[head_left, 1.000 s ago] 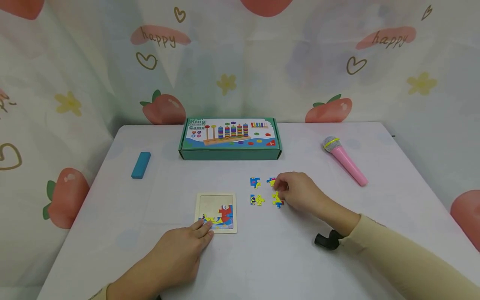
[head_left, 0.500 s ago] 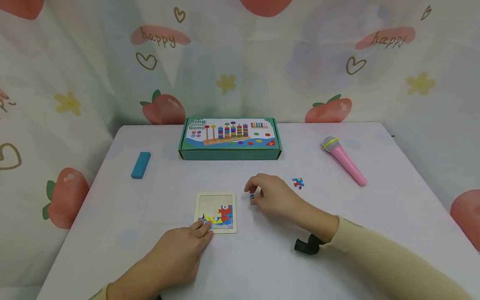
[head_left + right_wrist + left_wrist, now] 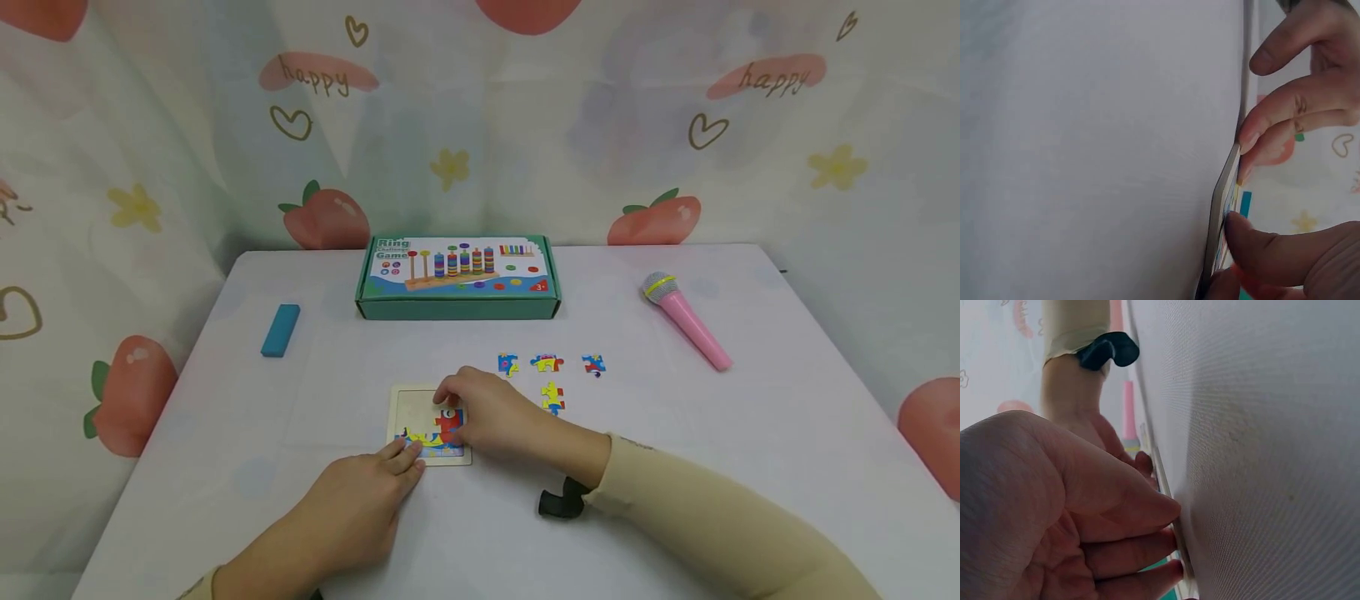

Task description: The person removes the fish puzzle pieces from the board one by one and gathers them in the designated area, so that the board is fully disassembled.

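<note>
My left hand (image 3: 360, 508) lies at the lower left of a small wooden puzzle tray (image 3: 401, 404) in the head view, its fingertips resting on the tray's near edge. Inside the tray, joined pieces fill the bottom and right, among them a red piece (image 3: 449, 423). My right hand (image 3: 498, 415) is over the tray's right side, thumb and fingers bent as if pinching a puzzle piece, mostly hidden by the fingers. The right wrist view shows its thumb (image 3: 1254, 244) against the tray. Several loose puzzle pieces (image 3: 547, 363) lie to the right, one (image 3: 552, 396) partly behind the hand.
Behind the tray sits a green Ring Challenge Game box (image 3: 457, 308). A blue block (image 3: 281, 331) lies at the left and a pink toy microphone (image 3: 693, 329) at the right. A black strap piece (image 3: 561, 502) hangs at the right cuff.
My right hand has moved left from the loose pieces to the tray, uncovering other pieces. The lower-left loose piece no longer shows. My left hand stays put.
</note>
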Tool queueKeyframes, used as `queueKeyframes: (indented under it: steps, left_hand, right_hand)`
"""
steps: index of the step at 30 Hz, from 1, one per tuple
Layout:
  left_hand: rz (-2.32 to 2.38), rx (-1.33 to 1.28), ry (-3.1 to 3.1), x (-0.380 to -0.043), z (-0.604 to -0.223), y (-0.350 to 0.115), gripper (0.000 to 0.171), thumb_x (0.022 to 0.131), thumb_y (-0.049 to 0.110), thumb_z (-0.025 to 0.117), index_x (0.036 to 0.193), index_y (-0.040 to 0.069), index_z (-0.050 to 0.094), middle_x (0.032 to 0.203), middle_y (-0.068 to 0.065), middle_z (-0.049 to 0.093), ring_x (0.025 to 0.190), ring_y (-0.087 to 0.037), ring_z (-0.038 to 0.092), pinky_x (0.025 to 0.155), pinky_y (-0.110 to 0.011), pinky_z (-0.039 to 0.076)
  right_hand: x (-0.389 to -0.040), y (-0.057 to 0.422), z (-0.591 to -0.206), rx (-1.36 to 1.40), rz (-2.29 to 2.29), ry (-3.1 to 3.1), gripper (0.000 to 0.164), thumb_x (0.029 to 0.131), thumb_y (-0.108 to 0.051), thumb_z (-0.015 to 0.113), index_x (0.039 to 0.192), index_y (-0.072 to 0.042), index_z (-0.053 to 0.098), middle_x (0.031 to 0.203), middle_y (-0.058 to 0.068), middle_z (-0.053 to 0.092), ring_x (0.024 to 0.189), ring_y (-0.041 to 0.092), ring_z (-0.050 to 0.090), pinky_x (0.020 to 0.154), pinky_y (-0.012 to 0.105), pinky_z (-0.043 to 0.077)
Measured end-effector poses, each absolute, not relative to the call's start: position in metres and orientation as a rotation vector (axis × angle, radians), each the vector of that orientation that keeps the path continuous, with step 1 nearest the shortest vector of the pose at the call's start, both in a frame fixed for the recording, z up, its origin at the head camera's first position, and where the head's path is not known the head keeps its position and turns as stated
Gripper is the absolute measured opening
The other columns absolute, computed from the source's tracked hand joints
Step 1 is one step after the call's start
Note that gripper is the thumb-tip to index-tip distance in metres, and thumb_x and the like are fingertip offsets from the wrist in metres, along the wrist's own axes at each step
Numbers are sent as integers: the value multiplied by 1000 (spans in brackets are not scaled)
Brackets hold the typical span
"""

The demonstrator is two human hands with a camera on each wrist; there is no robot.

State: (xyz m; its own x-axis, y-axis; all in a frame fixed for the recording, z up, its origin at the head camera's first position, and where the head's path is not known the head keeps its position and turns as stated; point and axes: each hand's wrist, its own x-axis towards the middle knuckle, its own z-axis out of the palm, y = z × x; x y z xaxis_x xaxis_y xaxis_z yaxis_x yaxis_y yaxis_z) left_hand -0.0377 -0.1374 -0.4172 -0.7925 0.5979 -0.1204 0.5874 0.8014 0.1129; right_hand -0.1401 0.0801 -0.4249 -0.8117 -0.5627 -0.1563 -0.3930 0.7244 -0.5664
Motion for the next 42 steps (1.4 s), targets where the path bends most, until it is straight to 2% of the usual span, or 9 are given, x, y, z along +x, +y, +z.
queueKeyframes:
  steps: [10,15,20,27,30,34,37,42]
  left_hand:
    - [88,945,2847,-37,-419,-137,45,92,18,74,136,10,75,148,-7,70,139,-28,67,96,-45,65]
    - [90,952,2849,-38,-419,-137,45,93,18,73,136,10,75,148,-7,70,139,-28,67,97,-45,64]
    - [92,974,2868,-38,-421,-138,45,92,17,74,136,9,75,147,-8,70,138,-29,67,97,-45,64]
    - [95,950,2843,-39,-420,-137,44,94,20,73,137,10,75,148,-7,70,140,-28,66,99,-45,64]
    - [96,934,2824,-39,-419,-136,45,94,21,73,138,10,75,149,-7,69,141,-28,65,100,-45,64]
    - [100,944,2832,-39,-420,-137,44,94,20,73,137,10,75,148,-7,70,140,-29,66,100,-45,64]
    - [104,956,2845,-39,-420,-138,43,94,19,72,135,9,76,147,-8,71,138,-29,67,99,-45,64]
    - [115,939,2835,-40,-420,-137,43,94,19,73,137,10,75,148,-7,70,140,-29,66,100,-45,64]
  right_hand:
    - [-140,76,-424,-761,-684,2615,36,83,-15,93,114,-15,74,101,-3,62,95,13,57,87,30,54]
    - [-141,77,-425,-776,-701,2614,36,83,-14,93,109,-18,69,98,-4,59,93,13,56,82,28,52]
    - [-141,77,-425,-795,-708,2610,40,83,-16,94,108,-21,64,98,-5,58,94,12,56,81,28,52]
    - [-140,79,-423,-791,-758,2586,37,83,-14,94,109,-21,68,99,-4,60,96,12,56,81,27,54]
    - [-141,80,-425,-775,-813,2563,30,88,-10,89,108,-21,70,98,-4,60,96,13,57,80,26,55]
    - [-145,84,-429,-756,-915,2509,20,98,-5,76,105,-23,73,95,-5,62,95,14,59,79,26,55]
    - [-148,87,-430,-741,-982,2466,21,102,-3,69,104,-24,73,95,-5,64,95,15,61,79,26,55]
    - [-150,94,-427,-702,-1051,2426,23,105,-5,66,103,-26,74,98,-5,66,98,16,61,83,27,55]
